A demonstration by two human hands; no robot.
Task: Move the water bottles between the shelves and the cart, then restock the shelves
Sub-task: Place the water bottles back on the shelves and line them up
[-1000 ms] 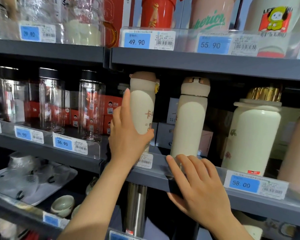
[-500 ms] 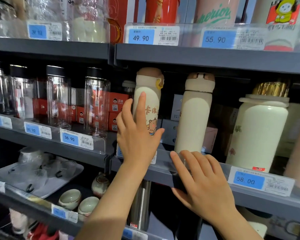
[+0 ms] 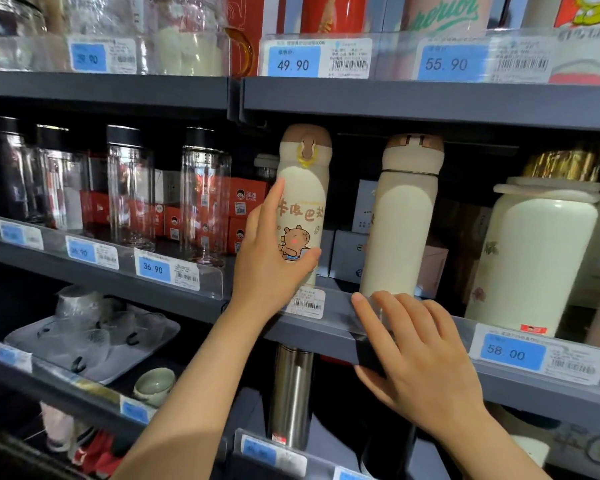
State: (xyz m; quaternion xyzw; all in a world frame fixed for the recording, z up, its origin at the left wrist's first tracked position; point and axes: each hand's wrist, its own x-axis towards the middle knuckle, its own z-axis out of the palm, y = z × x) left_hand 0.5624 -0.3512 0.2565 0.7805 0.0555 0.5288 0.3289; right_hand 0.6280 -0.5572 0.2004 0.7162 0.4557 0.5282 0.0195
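A cream bottle with a cartoon bear print (image 3: 303,188) stands upright on the middle shelf (image 3: 329,327). My left hand (image 3: 274,261) wraps around its lower half, thumb on the front under the print. Beside it on the right stands a plain cream bottle (image 3: 400,223). My right hand (image 3: 420,358) lies flat with fingers spread on the shelf's front edge, just below that plain bottle, holding nothing. A wide cream flask with a gold lid (image 3: 537,251) stands further right. No cart is in view.
Several clear glass bottles with black caps (image 3: 205,195) line the same shelf to the left, red boxes behind them. The shelf above (image 3: 413,98) hangs close over the bottle tops. Below are a steel flask (image 3: 291,393), a tray of glass cups (image 3: 94,337) and small ceramic cups.
The bear bottle has turned in my left hand, so its print and lid clasp now face me. My right hand has stayed on the shelf edge. The camera has moved closer.
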